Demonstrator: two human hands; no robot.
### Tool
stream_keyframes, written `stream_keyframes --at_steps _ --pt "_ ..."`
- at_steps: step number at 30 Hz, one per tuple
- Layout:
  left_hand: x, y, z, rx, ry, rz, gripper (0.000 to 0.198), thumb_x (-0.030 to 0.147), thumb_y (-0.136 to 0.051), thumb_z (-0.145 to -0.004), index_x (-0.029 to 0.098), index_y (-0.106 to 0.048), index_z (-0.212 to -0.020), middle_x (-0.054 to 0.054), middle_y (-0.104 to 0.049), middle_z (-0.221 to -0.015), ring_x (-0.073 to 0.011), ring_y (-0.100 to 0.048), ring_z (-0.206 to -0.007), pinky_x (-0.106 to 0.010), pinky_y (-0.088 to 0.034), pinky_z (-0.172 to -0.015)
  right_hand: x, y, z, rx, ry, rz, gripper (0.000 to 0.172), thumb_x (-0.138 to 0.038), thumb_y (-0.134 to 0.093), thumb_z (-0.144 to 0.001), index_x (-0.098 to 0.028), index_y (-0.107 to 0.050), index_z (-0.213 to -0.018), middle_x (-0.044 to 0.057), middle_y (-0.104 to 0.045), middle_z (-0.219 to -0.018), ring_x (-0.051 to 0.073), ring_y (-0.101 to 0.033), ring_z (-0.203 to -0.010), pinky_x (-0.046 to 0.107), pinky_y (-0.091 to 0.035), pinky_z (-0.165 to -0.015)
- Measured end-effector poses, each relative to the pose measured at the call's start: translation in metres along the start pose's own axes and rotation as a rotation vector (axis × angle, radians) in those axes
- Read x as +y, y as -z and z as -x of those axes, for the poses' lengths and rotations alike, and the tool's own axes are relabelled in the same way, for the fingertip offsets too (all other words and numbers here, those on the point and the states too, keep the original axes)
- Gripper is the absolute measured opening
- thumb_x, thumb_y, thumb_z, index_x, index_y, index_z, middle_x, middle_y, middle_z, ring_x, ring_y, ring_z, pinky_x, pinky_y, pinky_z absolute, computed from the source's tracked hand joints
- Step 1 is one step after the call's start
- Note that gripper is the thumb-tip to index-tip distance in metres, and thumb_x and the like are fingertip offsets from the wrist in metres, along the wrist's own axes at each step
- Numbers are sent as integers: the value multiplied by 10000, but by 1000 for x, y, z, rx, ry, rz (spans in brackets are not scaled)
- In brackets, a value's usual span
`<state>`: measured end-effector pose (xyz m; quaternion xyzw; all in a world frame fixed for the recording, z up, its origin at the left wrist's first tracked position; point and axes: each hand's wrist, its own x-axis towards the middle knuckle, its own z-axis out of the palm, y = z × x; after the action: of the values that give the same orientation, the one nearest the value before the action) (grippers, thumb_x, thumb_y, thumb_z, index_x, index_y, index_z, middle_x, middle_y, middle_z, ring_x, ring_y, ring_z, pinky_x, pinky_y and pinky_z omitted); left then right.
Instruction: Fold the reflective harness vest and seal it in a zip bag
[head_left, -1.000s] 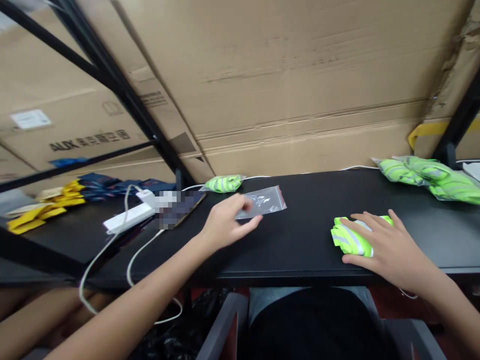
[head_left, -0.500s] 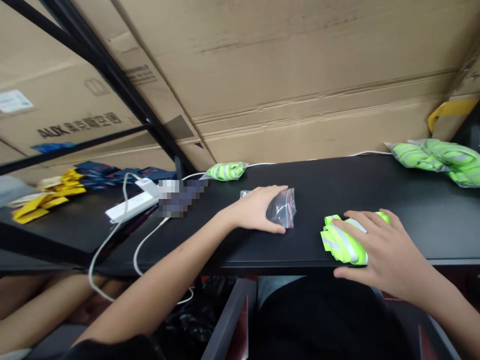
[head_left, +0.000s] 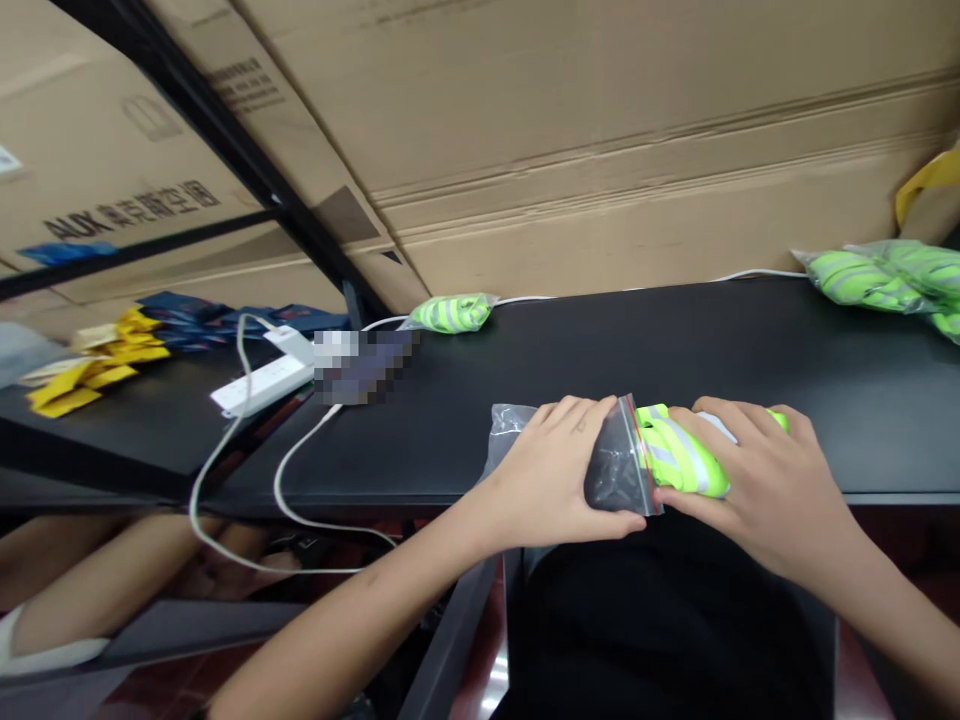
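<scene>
My left hand (head_left: pixel 559 470) grips a clear zip-lock bag (head_left: pixel 622 465) with a red line along its mouth, which faces right. The bag's closed end sticks out beyond my knuckles on the left. My right hand (head_left: pixel 757 470) is wrapped round a folded bundle of neon-yellow reflective strap (head_left: pixel 686 455) with silver stripes. The bundle's left end is right at the bag's mouth; whether it is inside cannot be made out. Both are held by the front edge of the black table (head_left: pixel 600 340).
Bagged neon bundles lie at the back right (head_left: pixel 862 280), and one bagged bundle (head_left: pixel 452 313) lies at the back left. A white power strip (head_left: pixel 262 385) with a looping cable is on the left. Yellow packets (head_left: pixel 97 375) lie beyond it. A cardboard wall (head_left: pixel 600 220) closes the back. Another person's arm (head_left: pixel 112 560) shows at lower left.
My left hand has brought the bag right and nearer to me, its mouth now against the bundle. My right hand has closed more around the bundle. The view has shifted slightly.
</scene>
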<state>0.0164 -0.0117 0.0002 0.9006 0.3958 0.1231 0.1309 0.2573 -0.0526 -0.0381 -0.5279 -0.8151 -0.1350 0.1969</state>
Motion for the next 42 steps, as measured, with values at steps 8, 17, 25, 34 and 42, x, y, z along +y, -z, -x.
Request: stream_keyframes --at_steps 8,17,25,34,42 --pt "0 -3 3 -4 7 -5 1043 661 -758 -664 221 -329 -1507 -122 -521 -1429 -356 -478 -1302 -501 -394 -1087 1 8 1 -91 60 -45 684 -722 -465 -869 -241 -552 -1348 173 -626 -1341 383 -610 -1094 538 -371 -870" --pt "-9 -4 9 -17 -18 -39 1034 722 -692 -716 168 -323 -1508 -160 -491 -1444 -349 -447 -1316 -495 -342 -1124 9 16 -15 -190 245 -136 675 -638 -506 -878 -135 -557 -1324 207 -467 -1524 405 -536 -1288 585 -394 -982" --pt "-14 -10 9 22 -49 -40 1064 743 -679 -707 177 -301 -1525 -160 -484 -1438 -363 -431 -1314 -517 -312 -1133 20 16 -30 -263 276 -219 770 -588 -551 -886 -242 -353 -1544 105 -495 -1527 345 -578 -1118 521 -395 -907" --pt "-14 -10 9 7 -81 -64 1062 748 -652 -727 125 -314 -1517 -184 -473 -1443 -369 -419 -1319 -534 -307 -1131 25 15 -48 -414 247 -415 834 -623 -661 -817 -276 -371 -1517 88 -629 -1311 303 -540 -1071 478 -365 -889" --pt "-14 -10 9 1 -63 -53 1080 771 -640 -730 128 -298 -1528 -183 -466 -1455 -362 -400 -1343 -542 -304 -1137 25 16 -47 -388 211 -480 609 -569 -758 -745 -324 -531 -1254 35 -611 -1304 284 -557 -1101 463 -359 -921"
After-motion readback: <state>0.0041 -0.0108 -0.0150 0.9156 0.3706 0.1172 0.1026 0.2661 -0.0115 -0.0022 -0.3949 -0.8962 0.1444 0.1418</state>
